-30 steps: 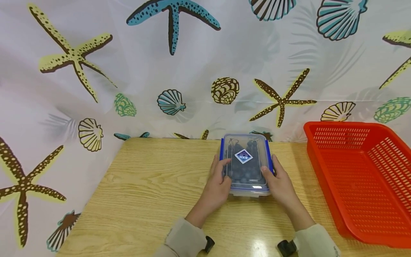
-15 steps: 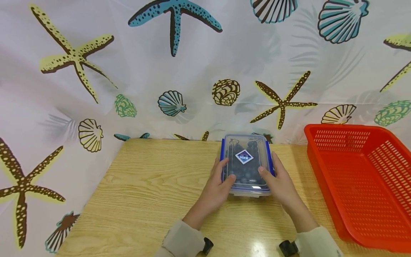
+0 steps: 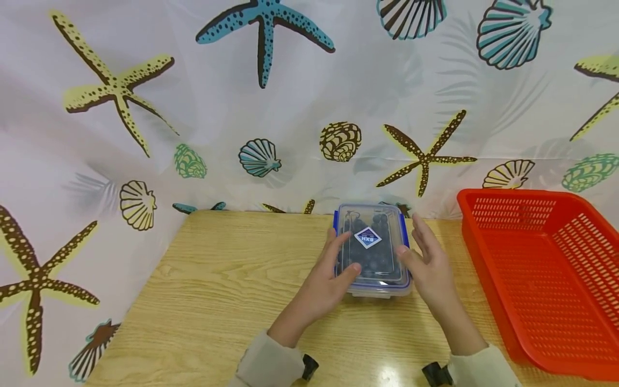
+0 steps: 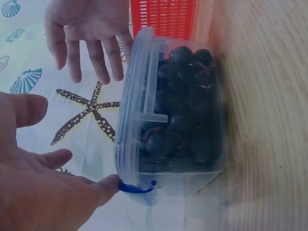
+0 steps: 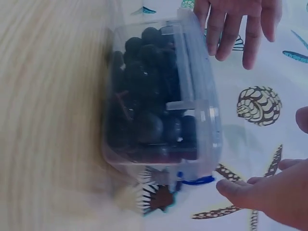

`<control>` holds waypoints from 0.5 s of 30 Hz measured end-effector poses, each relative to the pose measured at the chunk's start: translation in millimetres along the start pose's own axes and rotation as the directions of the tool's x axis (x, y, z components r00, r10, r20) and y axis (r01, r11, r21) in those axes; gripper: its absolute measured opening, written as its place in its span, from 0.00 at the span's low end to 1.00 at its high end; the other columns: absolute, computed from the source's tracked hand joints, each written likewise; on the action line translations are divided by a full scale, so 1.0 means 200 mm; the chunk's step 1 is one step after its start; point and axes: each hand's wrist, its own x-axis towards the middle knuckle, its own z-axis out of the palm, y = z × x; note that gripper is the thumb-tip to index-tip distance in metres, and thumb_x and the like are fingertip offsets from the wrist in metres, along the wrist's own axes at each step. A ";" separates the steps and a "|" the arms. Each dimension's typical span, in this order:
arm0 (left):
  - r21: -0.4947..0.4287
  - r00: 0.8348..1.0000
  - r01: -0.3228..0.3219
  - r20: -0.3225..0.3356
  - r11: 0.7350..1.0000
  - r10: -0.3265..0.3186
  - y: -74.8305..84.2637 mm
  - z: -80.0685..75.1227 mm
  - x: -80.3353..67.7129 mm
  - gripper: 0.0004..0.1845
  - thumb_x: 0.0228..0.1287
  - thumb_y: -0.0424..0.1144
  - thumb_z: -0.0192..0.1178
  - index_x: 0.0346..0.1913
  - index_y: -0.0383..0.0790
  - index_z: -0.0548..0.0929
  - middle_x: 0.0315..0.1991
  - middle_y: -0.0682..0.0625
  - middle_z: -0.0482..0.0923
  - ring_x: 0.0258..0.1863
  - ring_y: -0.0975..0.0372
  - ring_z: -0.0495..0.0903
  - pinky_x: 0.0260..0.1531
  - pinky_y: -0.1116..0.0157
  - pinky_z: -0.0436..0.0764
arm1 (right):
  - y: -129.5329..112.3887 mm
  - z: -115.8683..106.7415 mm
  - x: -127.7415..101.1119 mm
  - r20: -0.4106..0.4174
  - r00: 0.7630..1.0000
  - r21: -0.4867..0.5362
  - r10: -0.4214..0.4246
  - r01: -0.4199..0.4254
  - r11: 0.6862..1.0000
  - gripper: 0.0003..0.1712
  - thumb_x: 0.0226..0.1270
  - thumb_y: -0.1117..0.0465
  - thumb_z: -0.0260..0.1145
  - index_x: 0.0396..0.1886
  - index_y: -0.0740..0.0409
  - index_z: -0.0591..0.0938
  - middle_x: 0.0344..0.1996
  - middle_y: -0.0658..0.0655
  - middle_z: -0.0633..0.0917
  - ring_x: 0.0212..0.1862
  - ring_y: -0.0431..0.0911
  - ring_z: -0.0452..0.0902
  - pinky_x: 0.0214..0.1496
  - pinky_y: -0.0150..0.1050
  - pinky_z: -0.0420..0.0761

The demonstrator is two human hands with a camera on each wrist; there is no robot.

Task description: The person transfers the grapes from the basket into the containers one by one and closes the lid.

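Note:
A clear plastic food container (image 3: 377, 263) with a transparent lid, blue side clips and a diamond-shaped label sits on the table, lid closed. Inside are dark grapes (image 4: 178, 106), with bits of stem showing in the left wrist view. My left hand (image 3: 323, 285) is at the container's left side, fingers extended; one fingertip meets the blue clip (image 4: 137, 187). On the opposite side, my right hand (image 3: 435, 274) is spread, its fingers apart from the wall and its thumb close to the lid's edge. Neither hand grips the container.
A red perforated plastic basket (image 3: 488, 269) stands on the right of the wooden table (image 3: 217, 285). Behind the table hangs a white cloth (image 3: 300, 97) printed with starfish and shells.
Both hands held the container's sides before; now their fingers have loosened and spread. The right hand has moved off the right side. The container stays in about the same place.

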 end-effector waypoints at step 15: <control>0.013 1.000 0.020 0.007 1.000 -0.020 -0.01 0.03 0.01 0.36 0.79 0.46 0.53 0.82 0.49 0.51 0.82 0.44 0.30 0.78 0.46 0.37 0.69 0.35 0.48 | -0.11 0.01 -0.04 0.085 0.995 -0.417 -0.055 0.086 0.905 0.41 0.76 0.48 0.61 0.82 0.34 0.53 0.81 0.55 0.44 0.78 0.67 0.42 0.61 0.82 0.49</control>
